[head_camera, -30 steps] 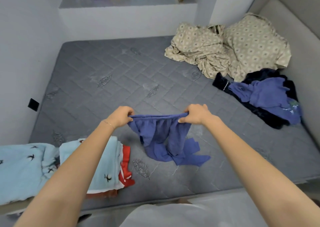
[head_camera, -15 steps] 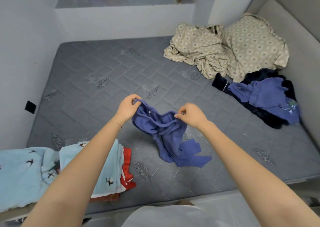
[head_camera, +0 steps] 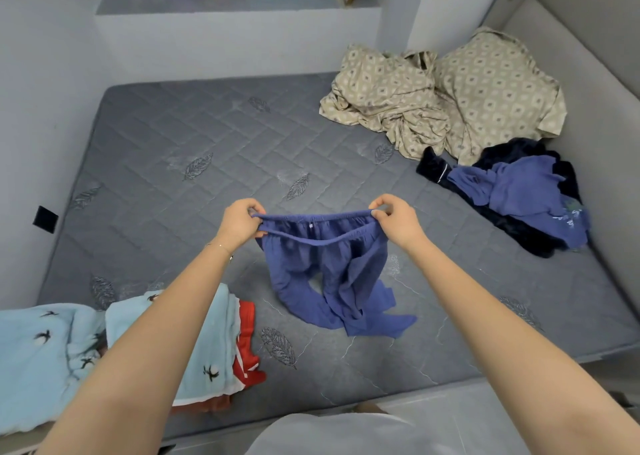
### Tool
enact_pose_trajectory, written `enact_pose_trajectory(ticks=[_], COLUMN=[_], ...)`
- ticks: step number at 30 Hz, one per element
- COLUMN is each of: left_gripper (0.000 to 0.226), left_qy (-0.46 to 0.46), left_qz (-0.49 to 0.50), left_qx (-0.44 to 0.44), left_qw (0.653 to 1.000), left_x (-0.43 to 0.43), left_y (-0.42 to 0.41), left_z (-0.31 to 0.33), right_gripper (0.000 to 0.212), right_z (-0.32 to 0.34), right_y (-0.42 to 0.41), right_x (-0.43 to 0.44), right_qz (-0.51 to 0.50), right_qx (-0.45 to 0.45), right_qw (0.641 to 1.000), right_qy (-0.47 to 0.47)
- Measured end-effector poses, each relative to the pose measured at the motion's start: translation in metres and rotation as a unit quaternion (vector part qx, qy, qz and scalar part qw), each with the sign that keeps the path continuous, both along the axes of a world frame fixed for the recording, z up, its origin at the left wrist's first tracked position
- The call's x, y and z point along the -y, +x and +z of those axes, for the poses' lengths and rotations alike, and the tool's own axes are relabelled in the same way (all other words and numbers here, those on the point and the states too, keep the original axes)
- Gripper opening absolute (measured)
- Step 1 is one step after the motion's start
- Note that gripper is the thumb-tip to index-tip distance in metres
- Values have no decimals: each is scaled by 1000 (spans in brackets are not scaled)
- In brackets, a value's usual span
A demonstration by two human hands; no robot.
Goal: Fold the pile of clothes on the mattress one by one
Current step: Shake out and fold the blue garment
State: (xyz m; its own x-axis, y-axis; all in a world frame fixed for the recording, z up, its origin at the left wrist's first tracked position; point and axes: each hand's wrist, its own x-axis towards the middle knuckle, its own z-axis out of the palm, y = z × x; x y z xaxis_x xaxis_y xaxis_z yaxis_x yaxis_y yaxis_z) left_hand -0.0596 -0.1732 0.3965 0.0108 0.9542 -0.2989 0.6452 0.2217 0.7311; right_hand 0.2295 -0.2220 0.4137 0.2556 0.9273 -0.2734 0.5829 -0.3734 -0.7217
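Head view: left hand (head_camera: 239,224) and right hand (head_camera: 394,222), fingers curled, each pinch the waistband of the blue trousers (head_camera: 325,271), stretched at centre, legs trailing on the mattress (head_camera: 207,142). Spreading step, I judge; next needs laying them flat. Unfolded pile (head_camera: 519,194) at 2 o'clock, folded stack (head_camera: 207,333) at 8. No container shows.

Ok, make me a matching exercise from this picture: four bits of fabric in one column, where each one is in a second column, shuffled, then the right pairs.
Things:
1. blue trousers
2. beige patterned bedding
3. light blue bird-print cloth
4. red garment

Places:
A. sticking out from under the light blue bird-print cloth
B. crumpled at the far right of the mattress
C. held up by the waistband between the left hand and the right hand
D. near left edge of the mattress, on top of a stack

Pairs: 1-C, 2-B, 3-D, 4-A
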Motion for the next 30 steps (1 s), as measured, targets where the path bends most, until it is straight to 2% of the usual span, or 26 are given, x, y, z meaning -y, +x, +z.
enact_pose_trajectory(ticks=[3, 5, 8, 11, 14, 17, 21, 23, 25, 26, 28, 30], left_gripper=[24, 19, 28, 32, 29, 30, 7, 8, 10, 12, 19, 35], left_qy=[9, -14, -28, -14, -21, -30, 14, -7, -53, -80, -127, -156], left_qz=[-16, -27, -39, -66, -116, -155, -156, -143, -82, -29, 61, 114], left_qx=[23, 53, 76, 48, 32, 6, -10, 41, 174, 273, 445, 507], left_qw=[1000, 998, 996, 997, 993, 987, 988, 989, 980, 958, 884, 840], left_x=[-6, -9, -11, -11, -8, -3, 3, 7, 9, 10, 10, 11], left_y=[2, 1, 3, 4, 4, 3, -2, -4, -3, -1, 6, 14], left_z=[1, 3, 6, 7, 7, 4, 0, 1, 7, 11, 18, 23], right_gripper=[21, 19, 29, 26, 11, 21, 38, 32, 19, 15, 10, 16], right_z=[2, 4, 12, 11, 7, 5, 6, 7, 7, 8, 9, 11], right_y=[3, 5, 6, 8, 7, 9, 17, 21, 23, 22, 16, 6], right_x=[-5, -6, -4, -3, -1, -2, 0, 1, 0, -1, -4, -9], right_qz=[18, 41, 107, 183, 168, 129, 66, 31, -12, -31, -63, -103], right_qx=[-8, -32, -81, -6, 25, -38, -148, -218, -306, -349, -425, -484], right_qw=[1000, 998, 990, 982, 985, 991, 986, 974, 951, 936, 902, 868], right_qy=[-12, -22, -52, -36, -9, -14, -44, -46, -41, -38, -32, -24])
